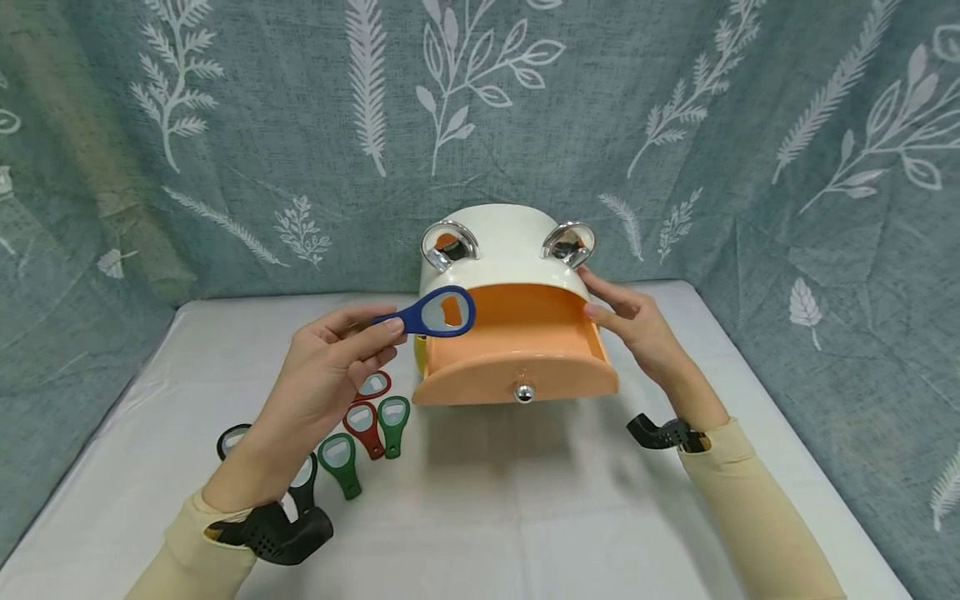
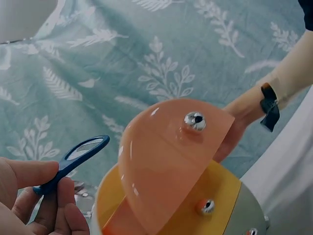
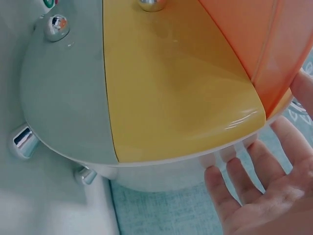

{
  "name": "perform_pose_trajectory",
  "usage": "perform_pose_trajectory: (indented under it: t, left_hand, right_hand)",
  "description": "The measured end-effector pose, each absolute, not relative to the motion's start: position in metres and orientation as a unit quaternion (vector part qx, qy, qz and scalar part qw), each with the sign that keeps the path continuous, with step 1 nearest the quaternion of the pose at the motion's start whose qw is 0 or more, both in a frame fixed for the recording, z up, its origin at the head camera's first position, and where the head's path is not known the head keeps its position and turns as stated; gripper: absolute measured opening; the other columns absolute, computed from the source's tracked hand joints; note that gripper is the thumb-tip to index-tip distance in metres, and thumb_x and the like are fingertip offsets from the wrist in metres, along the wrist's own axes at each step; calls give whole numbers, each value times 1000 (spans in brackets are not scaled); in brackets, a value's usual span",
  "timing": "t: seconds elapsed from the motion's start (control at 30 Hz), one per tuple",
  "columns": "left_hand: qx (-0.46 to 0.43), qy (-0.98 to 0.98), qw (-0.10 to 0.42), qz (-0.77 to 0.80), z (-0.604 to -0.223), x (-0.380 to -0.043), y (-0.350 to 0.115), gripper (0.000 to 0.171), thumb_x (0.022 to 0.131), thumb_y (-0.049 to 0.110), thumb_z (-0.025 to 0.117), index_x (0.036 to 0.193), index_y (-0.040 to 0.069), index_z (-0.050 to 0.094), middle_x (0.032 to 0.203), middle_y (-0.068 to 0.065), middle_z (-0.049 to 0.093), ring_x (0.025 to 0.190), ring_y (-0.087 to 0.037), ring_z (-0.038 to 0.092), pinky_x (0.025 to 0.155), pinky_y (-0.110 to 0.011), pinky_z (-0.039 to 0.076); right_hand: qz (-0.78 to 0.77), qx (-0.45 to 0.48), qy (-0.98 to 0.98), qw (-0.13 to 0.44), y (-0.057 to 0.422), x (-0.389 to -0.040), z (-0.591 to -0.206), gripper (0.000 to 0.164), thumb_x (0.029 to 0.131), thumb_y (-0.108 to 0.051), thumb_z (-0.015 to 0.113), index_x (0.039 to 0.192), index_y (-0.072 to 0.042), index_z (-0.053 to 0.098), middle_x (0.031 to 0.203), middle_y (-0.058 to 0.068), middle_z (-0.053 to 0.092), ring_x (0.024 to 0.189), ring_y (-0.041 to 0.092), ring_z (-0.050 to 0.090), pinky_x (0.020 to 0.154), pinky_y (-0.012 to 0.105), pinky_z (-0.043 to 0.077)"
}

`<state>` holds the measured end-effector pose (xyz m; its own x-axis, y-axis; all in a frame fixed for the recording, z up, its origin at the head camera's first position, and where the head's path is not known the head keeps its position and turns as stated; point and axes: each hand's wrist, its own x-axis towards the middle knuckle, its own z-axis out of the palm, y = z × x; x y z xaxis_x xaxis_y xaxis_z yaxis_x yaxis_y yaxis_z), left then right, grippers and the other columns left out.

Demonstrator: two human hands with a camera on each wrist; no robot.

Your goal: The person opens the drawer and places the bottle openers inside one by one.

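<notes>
My left hand [image 1: 330, 367] pinches the handle of a blue bottle opener [image 1: 412, 319] between thumb and fingers. The opener's round head has a metal plate with a cutout, held in front of the left edge of a pulled-out orange drawer [image 1: 517, 383]. That drawer belongs to a white rounded cabinet [image 1: 510, 229]; the drawer's visible interior holds nothing. Against the cabinet's right side rests my right hand [image 1: 633, 325], its thumb by the drawer's edge. In the right wrist view, the fingers [image 3: 261, 164] extend along the rim beside the yellow drawer [image 3: 181, 88].
Several openers lie on the white table left of the cabinet: red [image 1: 363, 427], green [image 1: 339, 463] and black ones [image 1: 303, 483], partly behind my left forearm. Two chrome rings [image 1: 450, 243] stand on the cabinet. A leaf-patterned curtain [image 1: 300, 125] hangs close behind.
</notes>
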<state>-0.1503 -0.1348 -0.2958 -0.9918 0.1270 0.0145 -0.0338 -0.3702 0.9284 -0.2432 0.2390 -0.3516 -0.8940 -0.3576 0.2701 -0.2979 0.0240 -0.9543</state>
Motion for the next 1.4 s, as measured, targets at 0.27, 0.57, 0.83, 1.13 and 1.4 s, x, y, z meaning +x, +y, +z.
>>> perform_pose_trajectory:
  t: [0.27, 0.57, 0.83, 1.13, 1.4]
  left_hand:
    - [46, 609, 64, 789, -296, -158, -117, 25, 89, 9, 75, 111, -1, 69, 110, -15, 60, 97, -23, 65, 93, -37, 50]
    - [52, 638, 72, 765, -295, -161, -109, 32, 90, 11, 74, 117, -4, 64, 109, -15, 61, 98, -25, 65, 91, -35, 51]
    - [83, 687, 79, 718, -291, -163, -103, 40, 88, 20, 78, 121, 2, 66, 112, -13, 66, 99, -25, 67, 92, -34, 51]
    - [139, 760, -3, 635, -286, -149, -118, 39, 90, 32, 75, 124, 13, 68, 120, -3, 67, 111, -17, 61, 85, -30, 53]
    - [120, 767, -105, 621, -301, -124, -156, 34, 92, 20, 73, 123, 8, 68, 121, -6, 66, 112, -17, 61, 90, -24, 50]
  right_hand:
    - [-650, -233, 722, 27, 238, -243, -351, 52, 98, -14, 63, 147, -10, 45, 153, 2, 38, 144, 18, 25, 115, 43, 22]
    - [-648, -232, 725, 30, 238, -244, -352, 51, 99, -13, 61, 148, -12, 44, 154, 1, 38, 144, 18, 25, 115, 47, 20]
    - [-648, -224, 727, 33, 239, -244, -354, 52, 99, -13, 61, 148, -13, 44, 154, 0, 38, 144, 17, 25, 115, 47, 19]
    - [-645, -221, 731, 30, 238, -242, -353, 53, 98, -15, 62, 148, -12, 44, 154, 0, 38, 144, 17, 25, 115, 48, 20]
    - [-653, -225, 723, 22, 239, -243, -353, 53, 98, -13, 63, 148, -11, 45, 153, 1, 39, 144, 18, 25, 115, 48, 18]
